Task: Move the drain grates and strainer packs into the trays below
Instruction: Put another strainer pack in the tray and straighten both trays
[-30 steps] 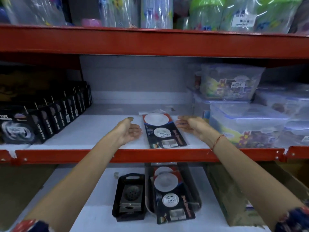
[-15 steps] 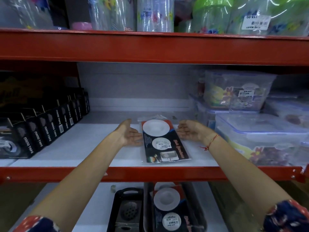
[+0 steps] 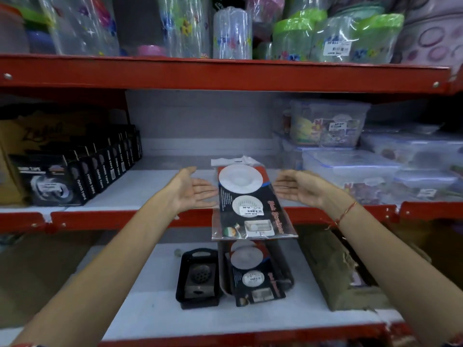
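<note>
A strainer pack (image 3: 250,209), black card with two white round strainers in clear plastic, sticks out past the middle shelf's front edge, tilted down toward me. My left hand (image 3: 190,191) presses its left edge and my right hand (image 3: 300,189) its right edge, palms facing each other with fingers straight. On the shelf below, a long dark tray (image 3: 288,276) holds more strainer packs (image 3: 253,274). Beside it on the left, a small black tray (image 3: 184,279) holds a metal drain grate (image 3: 201,276).
Black nano tape boxes (image 3: 75,176) line the middle shelf's left side. Clear lidded plastic containers (image 3: 350,166) are stacked on its right. A red shelf beam (image 3: 125,216) runs across the front. A worn cardboard box (image 3: 338,271) stands right of the trays below.
The strainer pack has come forward from the shelf surface and now overhangs the red beam, with both hands at its sides. The view has tilted down, showing more of the lower shelf.
</note>
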Demonstrator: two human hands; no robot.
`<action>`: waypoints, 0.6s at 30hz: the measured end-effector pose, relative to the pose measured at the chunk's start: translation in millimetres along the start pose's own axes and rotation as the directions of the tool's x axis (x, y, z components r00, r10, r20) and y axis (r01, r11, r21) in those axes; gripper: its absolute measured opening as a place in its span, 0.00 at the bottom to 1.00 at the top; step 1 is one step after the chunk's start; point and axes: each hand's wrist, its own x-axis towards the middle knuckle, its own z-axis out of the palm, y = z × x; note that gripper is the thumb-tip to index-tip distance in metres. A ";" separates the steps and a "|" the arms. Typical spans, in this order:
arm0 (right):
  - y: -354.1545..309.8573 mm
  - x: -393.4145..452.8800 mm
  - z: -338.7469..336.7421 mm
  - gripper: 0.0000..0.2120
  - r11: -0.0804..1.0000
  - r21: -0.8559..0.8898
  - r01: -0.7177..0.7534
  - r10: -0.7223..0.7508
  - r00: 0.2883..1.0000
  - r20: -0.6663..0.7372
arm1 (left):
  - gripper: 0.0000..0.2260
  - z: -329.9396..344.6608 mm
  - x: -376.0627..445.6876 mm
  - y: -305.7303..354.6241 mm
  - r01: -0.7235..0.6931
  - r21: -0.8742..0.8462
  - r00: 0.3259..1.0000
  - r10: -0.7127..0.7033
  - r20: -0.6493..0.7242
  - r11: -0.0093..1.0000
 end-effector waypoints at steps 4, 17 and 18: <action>24.8 -49.1 -8.4 0.07 0.999 0.034 -0.037 0.037 0.999 -0.008 | 0.27 -4.8 -34.9 -30.9 0.040 -0.058 0.997 -0.036 0.069 0.998; 99.9 -143.2 -32.6 0.18 0.982 0.026 -0.188 0.187 0.982 0.035 | 0.24 -22.6 -105.8 -128.4 0.179 -0.045 0.979 -0.174 0.105 0.983; 103.0 -142.8 -31.1 0.18 0.980 0.027 -0.195 0.194 0.981 0.029 | 0.24 -22.9 -104.3 -131.8 0.182 -0.042 0.980 -0.178 0.094 0.982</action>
